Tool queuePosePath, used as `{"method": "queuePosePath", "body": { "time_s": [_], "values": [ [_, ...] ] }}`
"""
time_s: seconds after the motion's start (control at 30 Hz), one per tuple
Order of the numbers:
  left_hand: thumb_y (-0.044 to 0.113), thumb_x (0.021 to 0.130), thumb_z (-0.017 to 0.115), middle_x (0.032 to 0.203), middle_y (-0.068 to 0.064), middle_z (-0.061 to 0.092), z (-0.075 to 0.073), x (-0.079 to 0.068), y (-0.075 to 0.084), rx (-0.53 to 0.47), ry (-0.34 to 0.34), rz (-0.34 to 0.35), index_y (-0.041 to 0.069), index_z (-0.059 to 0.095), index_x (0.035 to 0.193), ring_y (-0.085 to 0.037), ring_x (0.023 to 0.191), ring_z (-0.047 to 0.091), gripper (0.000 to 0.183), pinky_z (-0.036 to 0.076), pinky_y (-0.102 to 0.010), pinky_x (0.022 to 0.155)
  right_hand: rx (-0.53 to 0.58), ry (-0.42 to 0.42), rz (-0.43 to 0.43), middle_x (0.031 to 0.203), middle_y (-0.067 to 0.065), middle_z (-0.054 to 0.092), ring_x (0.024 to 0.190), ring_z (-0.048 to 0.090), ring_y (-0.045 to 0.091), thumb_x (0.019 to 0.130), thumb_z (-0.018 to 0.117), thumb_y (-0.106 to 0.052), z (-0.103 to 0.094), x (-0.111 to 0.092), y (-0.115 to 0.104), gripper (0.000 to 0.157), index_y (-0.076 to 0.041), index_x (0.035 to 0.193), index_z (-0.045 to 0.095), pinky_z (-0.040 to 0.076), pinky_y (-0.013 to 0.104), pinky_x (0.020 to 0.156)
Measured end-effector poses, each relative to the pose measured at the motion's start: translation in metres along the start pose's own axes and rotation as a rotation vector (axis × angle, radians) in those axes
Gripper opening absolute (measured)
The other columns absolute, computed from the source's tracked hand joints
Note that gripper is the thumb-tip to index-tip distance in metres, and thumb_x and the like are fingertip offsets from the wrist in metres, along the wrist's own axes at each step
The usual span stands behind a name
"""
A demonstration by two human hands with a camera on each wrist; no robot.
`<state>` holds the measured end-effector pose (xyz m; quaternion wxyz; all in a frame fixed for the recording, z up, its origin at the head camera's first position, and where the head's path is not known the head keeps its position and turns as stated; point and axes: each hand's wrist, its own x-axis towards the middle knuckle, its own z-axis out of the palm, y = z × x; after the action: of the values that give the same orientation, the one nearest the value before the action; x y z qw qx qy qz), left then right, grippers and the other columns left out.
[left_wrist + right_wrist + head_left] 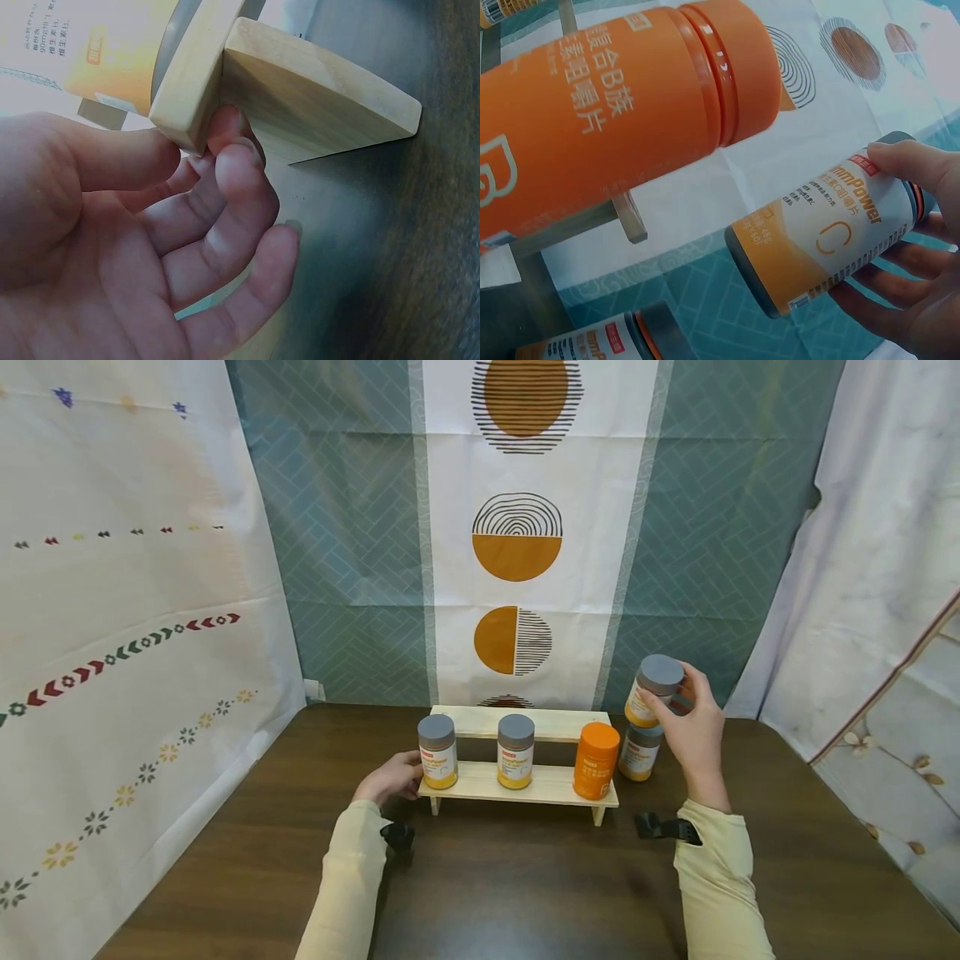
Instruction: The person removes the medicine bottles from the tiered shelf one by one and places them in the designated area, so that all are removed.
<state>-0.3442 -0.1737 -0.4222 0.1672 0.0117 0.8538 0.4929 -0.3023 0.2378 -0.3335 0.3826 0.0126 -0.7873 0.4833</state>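
My left hand (pixel 390 778) pinches the left end of the lower step of a two-step wooden shelf (pixel 477 782). In the left wrist view, its thumb is against the board edge (pixel 186 112) and the fingertips lie beneath. My right hand (pixel 697 735) grips a grey-lidded supplement bottle (pixel 825 225) near its lid, off the table to the shelf's right. A similar grey-lidded bottle (pixel 640 753) stands below it on the table; whether the two touch cannot be told. On the lower step stand two grey-lidded bottles (pixel 438 753) (pixel 515 753) and an orange bottle (pixel 597 762) at the right.
The shelf's upper step (pixel 525 723) runs behind the bottles. A dark wooden table (pixel 510 885) lies under everything. A patterned cloth (pixel 352 560) hangs at the back, with white cloths (pixel 135 577) (pixel 862 635) at both sides.
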Motion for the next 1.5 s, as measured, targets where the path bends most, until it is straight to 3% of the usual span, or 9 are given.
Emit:
{"method": "queuePosePath", "body": {
  "time_s": [0.37,0.7,0.97,1.23,1.5],
  "values": [
    [0.018,0.102,0.043,0.091,-0.011,0.059,-0.004,-0.001,0.002,-0.003,-0.007,0.016,-0.006,0.032,0.146,-0.018,0.072,0.056,0.051,0.051,-0.032,0.07,0.002,0.076,0.005,0.122,0.013,0.063,0.091,0.051,-0.015,0.079,0.079,-0.015,-0.008,0.007,0.01,0.059,-0.013,0.134,0.056,0.043,0.005,0.078],
    [0.018,0.102,0.043,0.088,-0.008,0.059,-0.004,-0.001,-0.001,-0.015,-0.03,0.025,-0.007,0.032,0.145,-0.017,0.07,0.056,0.051,0.05,-0.03,0.068,-0.009,0.107,-0.003,0.118,0.013,0.066,0.087,0.052,-0.017,0.078,0.081,-0.015,-0.016,0.009,0.024,0.058,-0.018,0.132,0.06,0.043,0.006,0.075],
    [0.019,0.102,0.042,0.086,-0.006,0.059,-0.003,0.001,-0.004,-0.018,-0.057,0.034,-0.007,0.029,0.146,-0.016,0.069,0.055,0.053,0.05,-0.031,0.069,-0.045,0.126,0.086,0.122,0.012,0.065,0.091,0.051,-0.016,0.079,0.08,-0.02,-0.028,0.007,0.036,0.059,-0.021,0.134,0.059,0.044,0.007,0.078],
    [0.017,0.102,0.043,0.09,-0.008,0.059,-0.002,0.002,-0.005,-0.019,-0.052,0.047,-0.007,0.032,0.145,-0.015,0.069,0.055,0.051,0.049,-0.028,0.067,-0.052,0.161,0.141,0.118,0.009,0.064,0.089,0.05,-0.015,0.08,0.079,-0.019,-0.034,0.01,0.05,0.059,-0.016,0.135,0.058,0.042,0.006,0.078],
    [0.018,0.101,0.045,0.098,-0.013,0.06,-0.004,0.008,-0.009,-0.032,-0.051,0.036,-0.006,0.033,0.145,-0.018,0.072,0.056,0.051,0.05,-0.03,0.07,-0.033,0.111,0.282,0.127,0.004,0.06,0.097,0.053,-0.009,0.082,0.077,-0.022,-0.043,0.012,0.064,0.062,-0.023,0.139,0.054,0.042,0.011,0.084]
  ]
}}
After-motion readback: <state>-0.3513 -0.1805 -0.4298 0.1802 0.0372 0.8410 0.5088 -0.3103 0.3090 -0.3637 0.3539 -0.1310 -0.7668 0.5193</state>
